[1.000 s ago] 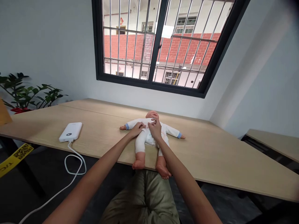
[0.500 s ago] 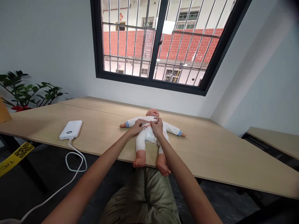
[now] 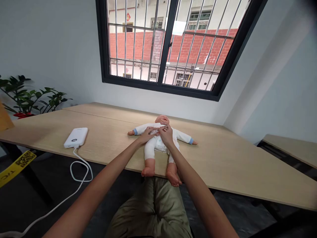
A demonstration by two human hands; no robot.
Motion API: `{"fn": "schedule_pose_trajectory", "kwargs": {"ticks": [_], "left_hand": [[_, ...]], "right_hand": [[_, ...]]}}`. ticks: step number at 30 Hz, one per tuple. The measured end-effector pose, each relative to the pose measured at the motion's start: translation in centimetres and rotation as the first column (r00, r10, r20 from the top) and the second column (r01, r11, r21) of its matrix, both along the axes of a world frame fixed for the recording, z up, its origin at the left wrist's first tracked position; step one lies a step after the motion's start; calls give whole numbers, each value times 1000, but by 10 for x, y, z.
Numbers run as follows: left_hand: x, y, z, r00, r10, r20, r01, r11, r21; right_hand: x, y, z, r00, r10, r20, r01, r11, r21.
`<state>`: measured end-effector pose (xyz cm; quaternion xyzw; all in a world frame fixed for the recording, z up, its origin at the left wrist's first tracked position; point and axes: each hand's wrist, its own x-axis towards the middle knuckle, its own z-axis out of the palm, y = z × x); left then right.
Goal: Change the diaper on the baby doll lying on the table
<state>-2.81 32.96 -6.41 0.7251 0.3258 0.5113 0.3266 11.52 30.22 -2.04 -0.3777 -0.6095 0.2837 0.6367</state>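
Note:
A baby doll (image 3: 160,147) lies on its back on the wooden table, head away from me, feet at the front edge. It wears white clothing with blue cuffs, its arms spread and lower legs bare. My left hand (image 3: 148,135) is on the left side of its chest, fingers reaching to the middle of the garment. Beside it my right hand (image 3: 166,135) is at the chest front, thumb and fingers bent together near the cloth. What lies between the fingertips of both hands is too small to make out.
On the table (image 3: 223,158) at left lies a white power bank (image 3: 76,137), its white cable (image 3: 81,181) hanging over the front edge. A plant (image 3: 29,97) stands far left, a yellow tag (image 3: 17,168) below. A barred window (image 3: 158,49) is behind.
The fingers of my right hand have shifted slightly at the doll's chest, the index finger lifting a little. My left hand is nearly in the same place. The doll has not visibly moved.

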Motion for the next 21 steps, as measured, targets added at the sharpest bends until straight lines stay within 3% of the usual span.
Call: {"fn": "schedule_pose_trajectory", "kwargs": {"ticks": [6,11,15,21], "left_hand": [[3,3,0,998,50,-34,-49,999,6],[1,-1,5,996,27,-80,-26,999,23],[-1,-3,6,994,12,-111,-9,1000,28],[0,-6,4,1000,11,-28,-12,1000,-18]], "right_hand": [[0,-15,9,948,-203,246,214,977,-20],[9,-23,15,754,-348,558,352,930,105],[14,-24,11,645,-380,663,395,909,137],[18,-22,6,592,-370,716,448,890,90]]}}
